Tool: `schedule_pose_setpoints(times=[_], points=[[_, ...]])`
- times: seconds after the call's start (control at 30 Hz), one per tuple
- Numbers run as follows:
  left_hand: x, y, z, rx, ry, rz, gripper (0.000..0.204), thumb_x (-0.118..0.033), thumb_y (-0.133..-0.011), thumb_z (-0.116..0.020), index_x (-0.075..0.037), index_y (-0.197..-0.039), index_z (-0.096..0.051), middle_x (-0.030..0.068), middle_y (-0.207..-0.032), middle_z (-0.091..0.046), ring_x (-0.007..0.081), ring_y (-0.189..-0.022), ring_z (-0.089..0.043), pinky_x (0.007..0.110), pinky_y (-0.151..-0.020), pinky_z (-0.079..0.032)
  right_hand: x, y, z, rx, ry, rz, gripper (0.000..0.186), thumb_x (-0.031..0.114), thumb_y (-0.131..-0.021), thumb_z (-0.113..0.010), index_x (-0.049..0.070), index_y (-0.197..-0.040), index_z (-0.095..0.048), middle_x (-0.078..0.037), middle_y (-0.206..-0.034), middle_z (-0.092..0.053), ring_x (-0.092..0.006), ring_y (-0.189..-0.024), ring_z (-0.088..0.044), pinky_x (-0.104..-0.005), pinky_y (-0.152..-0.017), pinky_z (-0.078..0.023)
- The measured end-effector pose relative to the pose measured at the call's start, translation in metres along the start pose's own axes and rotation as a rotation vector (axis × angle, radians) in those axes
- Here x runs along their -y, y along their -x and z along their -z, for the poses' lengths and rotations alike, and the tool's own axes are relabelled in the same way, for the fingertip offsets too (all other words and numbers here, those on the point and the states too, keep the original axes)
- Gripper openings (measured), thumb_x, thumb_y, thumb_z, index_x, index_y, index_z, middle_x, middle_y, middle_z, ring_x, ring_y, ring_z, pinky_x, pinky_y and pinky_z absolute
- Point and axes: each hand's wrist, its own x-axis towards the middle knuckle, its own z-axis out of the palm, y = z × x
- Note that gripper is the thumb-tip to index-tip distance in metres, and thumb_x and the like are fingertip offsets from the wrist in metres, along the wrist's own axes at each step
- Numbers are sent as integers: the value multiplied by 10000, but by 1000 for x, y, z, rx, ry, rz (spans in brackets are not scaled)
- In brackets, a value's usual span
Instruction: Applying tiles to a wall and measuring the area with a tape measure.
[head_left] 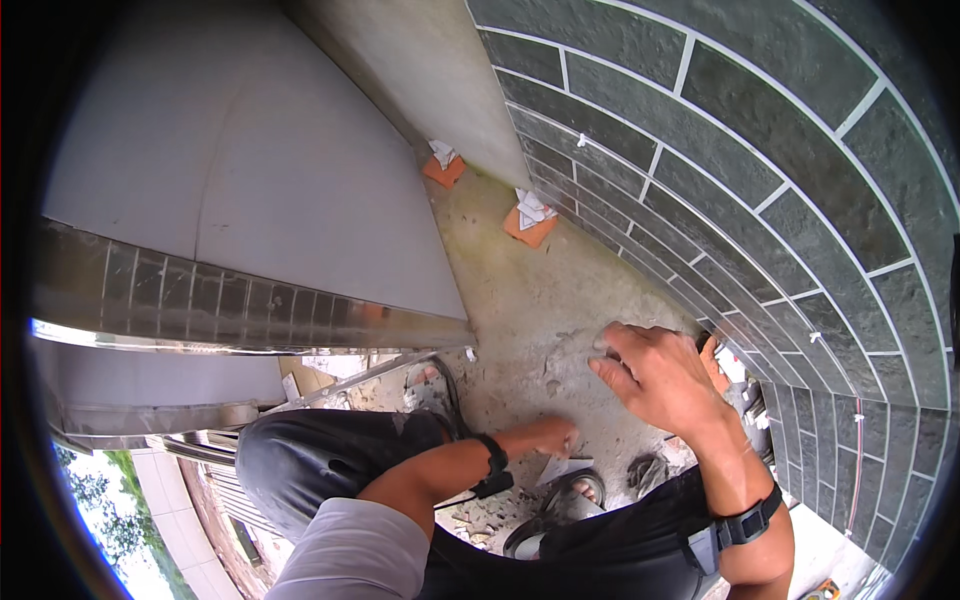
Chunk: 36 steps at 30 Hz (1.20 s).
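Note:
My right hand is raised in front of the tiled wall, its thumb apart from its curled fingers. Nothing shows between them. Low between my knees, my left hand reaches toward the floor and is smeared by motion. Its fingers cannot be made out. Just below it lies a flat light-grey piece, close to my sandalled foot; whether the hand touches it is unclear. A dark crumpled lump rests on the floor below my right hand.
A dark grey brick-pattern tiled wall with white joints rises on the right. Small white clips sit in its joints. Orange blocks topped with white pieces stand along its foot. A large grey panel is at left, above the dirty concrete floor.

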Motion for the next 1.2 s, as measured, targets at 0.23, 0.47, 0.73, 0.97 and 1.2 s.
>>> schedule_pose_setpoints(times=[0.23,0.47,0.73,0.97,1.2], points=[[52,-16,91,-368,540,-98,200,-154,-702,-784,-32,-792,-653,84,-728,-636,185,-642,-595,338,-574,-470,2,-7,4,-13,-32,24,189,194,-870,-612,22,-913,-547,-181,-817,-636,-414,-771,-614,-499,-649,-472],[31,2,113,-716,-462,-114,252,-179,-756,-734,-32,-940,-646,133,-791,-661,308,-800,-666,404,-760,-530,-4,-10,-1,5,-21,-3,184,196,-869,-613,31,-920,-552,-173,-793,-638,-406,-749,-616,-492,-638,-476],[-14,10,166,-734,20,85,293,-263,-769,-666,-78,-996,-672,156,-1019,-687,315,-983,-643,404,-838,-516,24,-31,-8,16,-40,74,193,213,-873,-615,55,-984,-603,-187,-797,-650,-396,-763,-626,-480,-661,-494],[-45,86,147,-258,-211,210,305,-299,-777,-670,-107,-1014,-681,130,-1040,-683,293,-999,-635,379,-849,-511,89,-26,17,114,-285,-147,181,211,-882,-558,38,-921,-599,-212,-786,-648,-420,-789,-631,-512,-678,-491],[-113,214,137,197,-280,435,317,-334,-785,-674,-136,-1032,-690,104,-1062,-678,271,-1016,-626,354,-860,-505,130,36,-30,-97,-542,-146,205,252,-869,-579,57,-922,-617,-189,-801,-668,-418,-809,-644,-496,-724,-501]])
